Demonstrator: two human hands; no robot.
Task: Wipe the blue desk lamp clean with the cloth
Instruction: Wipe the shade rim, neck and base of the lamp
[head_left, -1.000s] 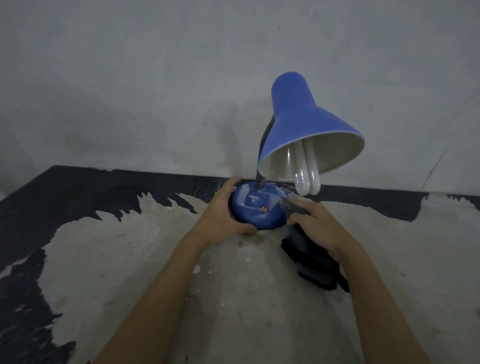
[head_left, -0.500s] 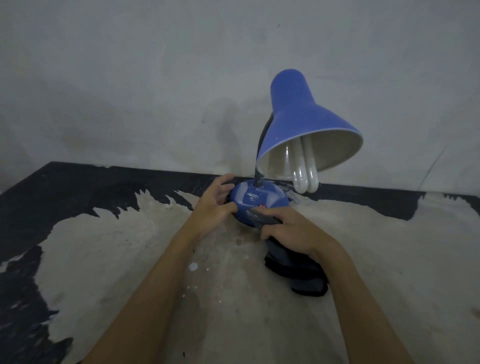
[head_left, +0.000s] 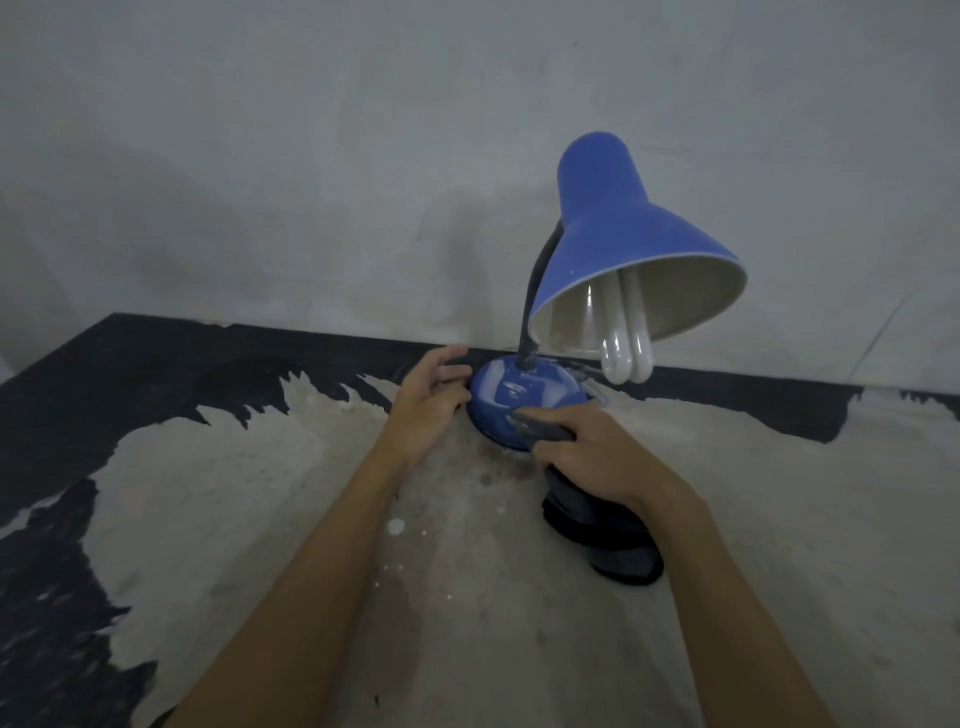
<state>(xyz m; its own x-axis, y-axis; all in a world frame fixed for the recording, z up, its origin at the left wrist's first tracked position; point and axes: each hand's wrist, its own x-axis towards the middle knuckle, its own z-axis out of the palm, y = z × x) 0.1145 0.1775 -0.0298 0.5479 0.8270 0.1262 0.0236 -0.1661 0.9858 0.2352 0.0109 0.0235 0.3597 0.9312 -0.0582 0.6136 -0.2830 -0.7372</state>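
Head view: right hand (head_left: 597, 457) clamped on dark cloth (head_left: 602, 540), now pressed on near rim of lamp (head_left: 613, 270) base (head_left: 524, 400), shifted there from the base's right side a second ago. Left hand (head_left: 428, 402), fingers loosely curled, touching base's left edge. Lamp near table's (head_left: 467, 597) far edge, by the wall. Judged: base wipe underway, shade untouched.

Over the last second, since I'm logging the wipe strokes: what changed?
The right hand slid the cloth from the right side of the lamp base across to its front edge. The left hand loosened, fingers now just touching the base's left side. The lamp itself stayed put, shade unchanged.
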